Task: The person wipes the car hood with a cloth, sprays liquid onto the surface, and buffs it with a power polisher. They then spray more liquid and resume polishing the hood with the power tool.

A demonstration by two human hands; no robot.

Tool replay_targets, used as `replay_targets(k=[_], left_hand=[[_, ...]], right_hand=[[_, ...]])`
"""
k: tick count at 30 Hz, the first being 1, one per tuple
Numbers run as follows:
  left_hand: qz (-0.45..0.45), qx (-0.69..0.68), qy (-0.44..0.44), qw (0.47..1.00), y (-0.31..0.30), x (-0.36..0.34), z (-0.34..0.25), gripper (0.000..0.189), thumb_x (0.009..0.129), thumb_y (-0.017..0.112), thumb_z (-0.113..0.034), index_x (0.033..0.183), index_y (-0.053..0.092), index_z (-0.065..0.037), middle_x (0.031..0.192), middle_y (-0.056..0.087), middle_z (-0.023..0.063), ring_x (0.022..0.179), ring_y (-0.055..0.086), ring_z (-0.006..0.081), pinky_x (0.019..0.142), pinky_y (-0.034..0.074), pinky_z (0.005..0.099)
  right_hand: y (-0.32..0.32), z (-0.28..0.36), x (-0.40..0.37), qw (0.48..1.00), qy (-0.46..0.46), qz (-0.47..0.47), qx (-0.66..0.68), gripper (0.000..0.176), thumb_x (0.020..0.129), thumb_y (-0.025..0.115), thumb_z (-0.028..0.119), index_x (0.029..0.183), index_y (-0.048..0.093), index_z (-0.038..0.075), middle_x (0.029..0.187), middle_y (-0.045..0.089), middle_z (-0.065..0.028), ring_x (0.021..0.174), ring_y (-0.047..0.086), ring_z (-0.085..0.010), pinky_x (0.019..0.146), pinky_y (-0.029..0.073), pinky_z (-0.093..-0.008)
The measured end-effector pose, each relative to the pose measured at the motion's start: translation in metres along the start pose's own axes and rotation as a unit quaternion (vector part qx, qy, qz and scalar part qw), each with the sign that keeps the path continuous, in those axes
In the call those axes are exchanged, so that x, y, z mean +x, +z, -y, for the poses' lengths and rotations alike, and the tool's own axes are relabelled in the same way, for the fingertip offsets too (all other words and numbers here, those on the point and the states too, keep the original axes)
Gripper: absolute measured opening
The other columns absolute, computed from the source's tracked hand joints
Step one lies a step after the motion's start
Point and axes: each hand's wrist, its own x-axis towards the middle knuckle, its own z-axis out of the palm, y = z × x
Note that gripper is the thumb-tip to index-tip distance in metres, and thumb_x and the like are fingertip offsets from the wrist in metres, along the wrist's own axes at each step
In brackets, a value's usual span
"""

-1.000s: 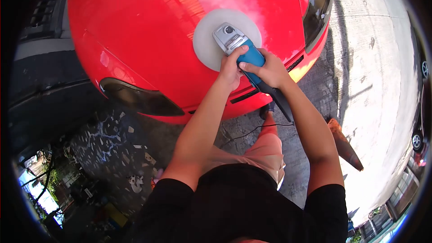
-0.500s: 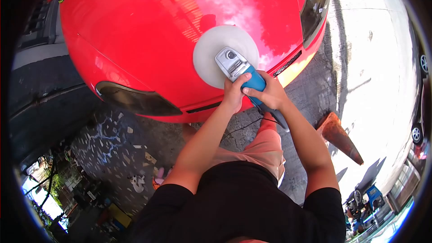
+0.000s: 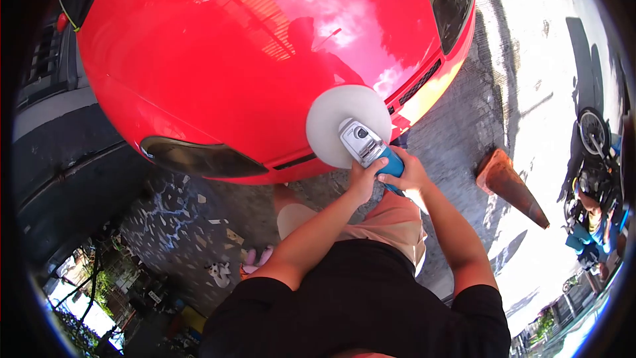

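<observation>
Both hands grip a blue and silver polisher (image 3: pixel 364 140) with a wide white round pad (image 3: pixel 329 119). My left hand (image 3: pixel 366 178) wraps the near left side of its body, thumb on top. On the right side of the blue housing, my right hand (image 3: pixel 407 174) is closed round it, partly hiding the rear end. The pad overlaps the front edge of the glossy red car hood (image 3: pixel 218 79) in this view. Sky and roof reflections show on the paint. A dark headlight (image 3: pixel 202 154) lies left of the pad, and another headlight (image 3: pixel 454 3) is at upper right.
An orange traffic cone (image 3: pixel 510 189) lies on the concrete at right. Beyond it are a person (image 3: pixel 596 225) and a bicycle wheel (image 3: pixel 593 131). At lower left, pink footwear (image 3: pixel 257 257) rests on the floor with scattered light pieces. A dark wall (image 3: pixel 66 159) runs along the left.
The polisher, in both hands, has moved back toward my body, from farther up on the hood to its front edge. A person with a bicycle has come into view at right.
</observation>
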Motion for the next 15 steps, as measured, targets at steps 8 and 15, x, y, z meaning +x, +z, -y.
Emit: replay_targets(k=[8,15], left_hand=[[-0.073,-0.033,-0.023,0.997,-0.049,-0.043,0.028,0.057,0.092,0.081,-0.007,0.142,0.055,-0.007,0.13,0.064,0.007,0.118,0.066,0.0193,0.101,0.057,0.0369],[-0.061,-0.032,-0.066,0.995,-0.072,-0.059,0.036,0.058,0.095,0.079,-0.007,0.145,0.052,-0.007,0.134,0.062,0.0071,0.125,0.064,0.0199,0.1,0.058,0.0375]], right_hand=[[0.043,-0.012,-0.013,0.996,-0.022,0.082,-0.011,0.101,0.072,0.092,0.056,0.151,0.058,0.004,0.119,0.076,-0.0268,0.112,0.075,-0.0442,0.096,0.059,-0.0485],[0.068,-0.036,-0.024,0.997,-0.039,0.072,0.011,0.097,0.073,0.096,0.05,0.149,0.058,0.005,0.123,0.075,-0.0238,0.109,0.076,-0.0416,0.097,0.059,-0.0488]])
